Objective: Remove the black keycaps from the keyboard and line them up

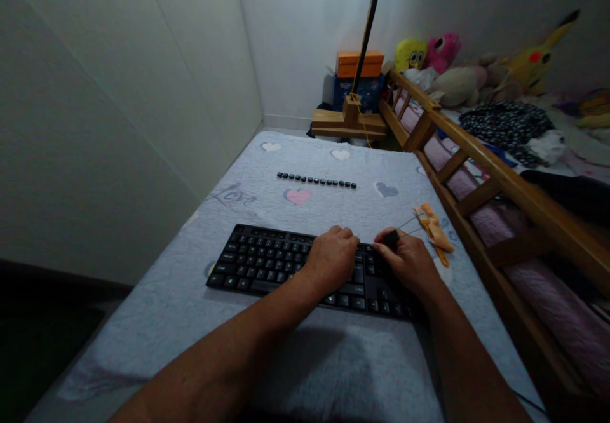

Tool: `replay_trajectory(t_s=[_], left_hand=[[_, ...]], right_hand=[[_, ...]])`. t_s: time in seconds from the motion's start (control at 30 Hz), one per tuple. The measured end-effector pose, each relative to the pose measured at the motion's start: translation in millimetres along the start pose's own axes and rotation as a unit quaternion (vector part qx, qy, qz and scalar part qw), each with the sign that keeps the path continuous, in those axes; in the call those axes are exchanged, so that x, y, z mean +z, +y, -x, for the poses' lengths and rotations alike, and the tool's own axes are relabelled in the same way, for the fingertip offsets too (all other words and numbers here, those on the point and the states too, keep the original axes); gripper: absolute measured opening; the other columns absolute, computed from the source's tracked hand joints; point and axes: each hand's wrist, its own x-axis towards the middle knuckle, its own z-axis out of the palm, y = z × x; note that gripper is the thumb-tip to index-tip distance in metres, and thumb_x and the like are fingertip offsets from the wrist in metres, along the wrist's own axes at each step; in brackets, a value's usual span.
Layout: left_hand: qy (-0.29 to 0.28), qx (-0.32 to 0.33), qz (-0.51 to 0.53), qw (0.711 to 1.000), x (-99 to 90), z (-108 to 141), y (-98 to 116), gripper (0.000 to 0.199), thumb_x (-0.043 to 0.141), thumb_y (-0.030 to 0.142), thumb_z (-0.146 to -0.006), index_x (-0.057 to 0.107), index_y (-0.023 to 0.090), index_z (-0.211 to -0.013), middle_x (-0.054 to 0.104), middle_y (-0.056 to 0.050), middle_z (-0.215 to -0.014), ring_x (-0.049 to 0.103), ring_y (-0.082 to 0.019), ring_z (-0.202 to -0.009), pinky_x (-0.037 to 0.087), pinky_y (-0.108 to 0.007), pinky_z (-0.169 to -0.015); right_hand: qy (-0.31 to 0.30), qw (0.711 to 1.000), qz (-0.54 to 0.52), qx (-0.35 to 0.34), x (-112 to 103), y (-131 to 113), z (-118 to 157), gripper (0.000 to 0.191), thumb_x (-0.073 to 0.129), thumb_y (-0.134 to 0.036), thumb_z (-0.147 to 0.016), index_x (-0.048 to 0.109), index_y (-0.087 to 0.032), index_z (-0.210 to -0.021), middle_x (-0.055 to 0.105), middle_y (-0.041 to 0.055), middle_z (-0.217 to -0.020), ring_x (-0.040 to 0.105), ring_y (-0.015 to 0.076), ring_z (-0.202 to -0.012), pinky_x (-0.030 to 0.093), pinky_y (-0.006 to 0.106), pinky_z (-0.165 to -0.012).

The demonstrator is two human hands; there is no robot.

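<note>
A black keyboard (267, 259) lies on the bedspread in front of me, partly covered by both hands. My left hand (333, 255) is closed over its middle right part, fingers curled at the far edge; the fingertips are mostly hidden. Over the right end, my right hand (407, 258) pinches the black handle of a wire keycap puller (391, 239), its thin wires pointing away to the upper right. Beyond the keyboard, several loose black keycaps (316, 180) form a straight row. An orange cloth (436, 227) with an orange-handled tool (442, 256) lies right of my right hand.
The bedspread (229, 347) carries printed hearts. A wooden bed rail (500, 185) runs along the right, with plush toys (443, 51) behind it. A wooden stand with a pole (351, 110) and an orange box (359, 64) are at the back. A pale wall (119, 93) rises on the left.
</note>
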Motion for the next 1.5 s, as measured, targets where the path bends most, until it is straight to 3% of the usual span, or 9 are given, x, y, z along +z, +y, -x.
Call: replay_trajectory(t_s=[0.73, 1.13, 1.5], left_hand=[[0.01, 0.002, -0.002, 1.0, 2.1, 0, -1, 0.017, 0.048, 0.015, -0.086, 0.064, 0.017, -0.092, 0.065, -0.006, -0.095, 0.054, -0.022, -0.094, 0.049, -0.033, -0.082], [0.011, 0.001, -0.005, 1.0, 2.7, 0, -1, 0.017, 0.047, 0.015, -0.087, 0.064, 0.018, -0.091, 0.065, -0.005, -0.094, 0.055, -0.022, -0.094, 0.049, -0.034, -0.081], [-0.002, -0.005, 0.001, 1.0, -0.8, 0, 1, 0.018, 0.047, 0.015, -0.087, 0.064, 0.017, -0.093, 0.065, -0.006, -0.097, 0.054, -0.021, -0.095, 0.049, -0.033, -0.083]], right_hand=[[-0.01, 0.999, -0.005, 0.034, 0, 5, -4, 0.016, 0.056, -0.034, -0.081, 0.064, -0.02, -0.08, 0.068, 0.0027, -0.076, 0.062, 0.0188, -0.073, 0.043, 0.029, -0.07], [-0.041, 0.999, -0.019, 0.007, -4, 4, -2, 0.013, 0.054, -0.031, -0.081, 0.062, -0.021, -0.084, 0.067, 0.0014, -0.078, 0.06, 0.0176, -0.072, 0.043, 0.029, -0.069], [0.001, 0.999, -0.028, -0.022, 3, 6, 8, 0.008, 0.055, -0.026, -0.082, 0.062, -0.021, -0.083, 0.067, 0.0023, -0.08, 0.061, 0.0181, -0.075, 0.046, 0.03, -0.073]])
